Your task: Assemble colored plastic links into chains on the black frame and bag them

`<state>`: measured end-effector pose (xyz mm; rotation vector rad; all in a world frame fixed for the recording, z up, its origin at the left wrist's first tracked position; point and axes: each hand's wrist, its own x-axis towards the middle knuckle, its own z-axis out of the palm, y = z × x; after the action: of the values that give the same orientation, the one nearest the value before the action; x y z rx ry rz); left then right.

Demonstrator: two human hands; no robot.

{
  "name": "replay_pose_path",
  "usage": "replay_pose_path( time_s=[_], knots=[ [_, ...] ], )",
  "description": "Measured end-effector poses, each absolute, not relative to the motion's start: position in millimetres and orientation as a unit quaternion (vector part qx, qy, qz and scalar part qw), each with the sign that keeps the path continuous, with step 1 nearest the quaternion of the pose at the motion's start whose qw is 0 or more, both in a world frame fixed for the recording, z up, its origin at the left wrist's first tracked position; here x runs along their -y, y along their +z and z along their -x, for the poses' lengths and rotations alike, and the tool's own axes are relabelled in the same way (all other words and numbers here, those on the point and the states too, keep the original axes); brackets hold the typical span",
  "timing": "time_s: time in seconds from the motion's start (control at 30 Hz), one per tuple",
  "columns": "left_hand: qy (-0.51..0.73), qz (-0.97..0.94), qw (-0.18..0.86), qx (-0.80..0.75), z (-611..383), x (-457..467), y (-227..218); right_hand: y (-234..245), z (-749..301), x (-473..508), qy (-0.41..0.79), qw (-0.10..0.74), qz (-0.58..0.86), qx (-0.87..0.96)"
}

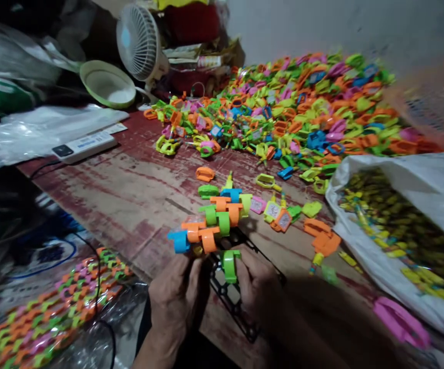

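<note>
A black frame with holes (225, 297) lies on the table in front of me, slanting between my hands. Over its far part stands a staggered cluster of orange, green and blue plastic ring-shaped pieces (208, 236), like small toy watches. My right hand (262, 282) pinches one bright green ring-shaped piece (229, 266) just nearer than that cluster. My left hand (175, 294) is closed, its fingertips at the near edge of the cluster, below a blue piece (179, 242). What its fingers hold is hidden. Loose pieces lie beyond, among them an orange one (205, 174).
A big heap of colourful pieces (283, 107) lies against the wall. On the right is an open white sack (340, 179) of small yellow parts. A fan (139, 43), a bowl (108, 84) and a power strip (85, 147) stand left. Rows of linked pieces (60, 302) lie lower left.
</note>
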<state>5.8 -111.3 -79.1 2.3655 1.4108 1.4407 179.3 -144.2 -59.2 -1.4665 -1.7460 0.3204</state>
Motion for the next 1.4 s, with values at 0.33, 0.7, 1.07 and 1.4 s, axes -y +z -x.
replay_pose_path(
  time_s=[0.33,0.7,1.07,1.4],
  knots=[
    [0.487,-0.698,0.197,-0.486,-4.0,143.3,-68.6,-41.8,-181.1,147.8,0.195,0.457,0.579,0.646],
    [0.369,-0.471,0.689,-0.409,-42.5,149.2,-29.4,-12.5,-264.7,156.4,0.111,0.220,0.745,0.620],
    [0.340,-0.375,0.766,-0.397,-65.7,132.1,-40.9,31.5,-341.8,62.7,-0.030,0.082,0.805,0.587],
    [0.381,-0.386,0.753,-0.373,-68.2,127.1,-34.4,9.7,-339.1,-1.9,0.032,-0.052,0.801,0.596]
  ],
)
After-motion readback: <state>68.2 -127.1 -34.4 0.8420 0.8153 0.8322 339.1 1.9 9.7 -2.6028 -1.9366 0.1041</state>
